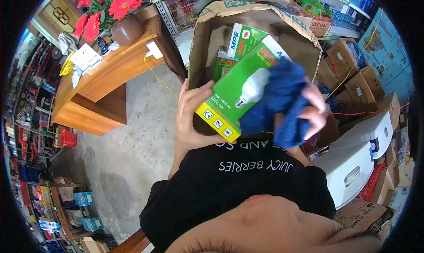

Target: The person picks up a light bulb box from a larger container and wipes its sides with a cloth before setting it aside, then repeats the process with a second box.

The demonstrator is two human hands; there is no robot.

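My left hand (192,116) grips the lower left side of a green and yellow LED bulb box (234,87), thumb along its bottom edge. The box is tilted, with its printed front facing up. On its right side, my right hand (313,109) holds a bunched dark blue cloth (282,103) against the box; the cloth hides part of the bulb picture and some lettering. Behind them is an open cardboard carton (201,54) with a torn rim. More green and white bulb boxes (244,40) lie inside it.
A wooden desk (99,83) with red flowers (125,5) in a brown vase (127,30) is at the left. Stocked shelves (26,134) line the far left. At the right are cardboard boxes (364,87), a white plastic object (349,164) and a thin red cord (366,113).
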